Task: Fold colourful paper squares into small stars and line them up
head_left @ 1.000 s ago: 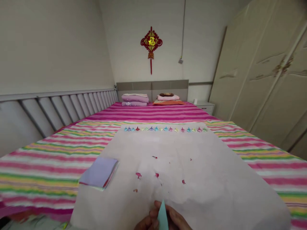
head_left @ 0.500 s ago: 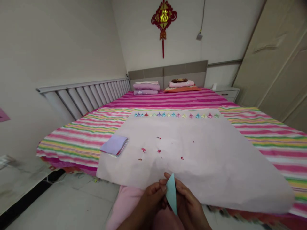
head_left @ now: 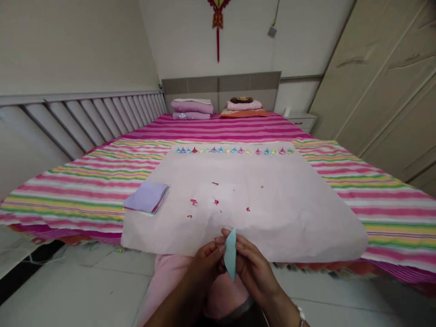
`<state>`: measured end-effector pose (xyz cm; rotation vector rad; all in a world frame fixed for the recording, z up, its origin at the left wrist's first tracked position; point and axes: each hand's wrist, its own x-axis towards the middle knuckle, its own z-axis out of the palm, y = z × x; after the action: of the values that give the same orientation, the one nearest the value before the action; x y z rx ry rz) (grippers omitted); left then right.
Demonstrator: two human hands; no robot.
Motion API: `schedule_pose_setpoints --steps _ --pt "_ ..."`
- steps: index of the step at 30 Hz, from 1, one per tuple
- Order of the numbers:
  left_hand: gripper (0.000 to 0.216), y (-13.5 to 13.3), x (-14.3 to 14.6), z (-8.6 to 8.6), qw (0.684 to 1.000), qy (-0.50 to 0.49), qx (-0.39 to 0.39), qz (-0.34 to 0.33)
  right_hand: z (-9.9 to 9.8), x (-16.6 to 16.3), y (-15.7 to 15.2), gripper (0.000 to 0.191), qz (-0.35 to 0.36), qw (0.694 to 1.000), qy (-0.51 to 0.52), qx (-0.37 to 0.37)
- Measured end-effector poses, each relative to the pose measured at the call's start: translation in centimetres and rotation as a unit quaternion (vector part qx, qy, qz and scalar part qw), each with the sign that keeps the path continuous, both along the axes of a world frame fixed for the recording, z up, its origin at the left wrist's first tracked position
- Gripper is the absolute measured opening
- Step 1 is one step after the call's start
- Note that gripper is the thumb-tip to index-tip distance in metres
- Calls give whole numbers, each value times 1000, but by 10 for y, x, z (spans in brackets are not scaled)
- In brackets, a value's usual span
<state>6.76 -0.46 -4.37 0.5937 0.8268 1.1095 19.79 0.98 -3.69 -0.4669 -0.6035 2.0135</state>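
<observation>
A folded piece of light blue paper (head_left: 230,256) stands on edge between my two hands, just above my lap at the front edge of the white sheet (head_left: 289,209). My left hand (head_left: 209,259) pinches its left side, thumb toward me. On the other side my right hand (head_left: 252,263) grips it with bent fingers; some fingertips are hidden behind the paper. Beyond the hands lie several small red scraps (head_left: 193,202) on the sheet. A stack of coloured square paper (head_left: 148,198), lilac on top, rests at the sheet's left edge.
A row of small folded paper pieces (head_left: 220,150) runs along the sheet's far edge. The sheet lies on a striped bed cover (head_left: 75,184). Folded bedding (head_left: 192,107) is stacked by the headboard (head_left: 247,84). A grey rail (head_left: 112,109) borders the left side.
The view has shifted down and to the right. Both hands still hold the blue paper, which now looks narrower, with its left side bent into a curve.
</observation>
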Motion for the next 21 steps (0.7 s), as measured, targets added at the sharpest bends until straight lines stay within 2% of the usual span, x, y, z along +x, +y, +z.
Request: schedule_pose_setpoints --steps 6,11,15,21 --pt "22 4 -8 -16 999 -41 -21 8 -3 -10 5 29 -1 1000 -13 -2" --pt "32 8 -5 -21 998 -30 -53 14 -3 -13 5 28 -19 999 -29 -15" --pt "37 16 -2 -17 999 -38 -37 -11 4 -11 9 30 -32 999 -22 -9" --pt "36 25 8 3 999 -49 -3 -22 21 4 14 36 -36 998 -37 23"
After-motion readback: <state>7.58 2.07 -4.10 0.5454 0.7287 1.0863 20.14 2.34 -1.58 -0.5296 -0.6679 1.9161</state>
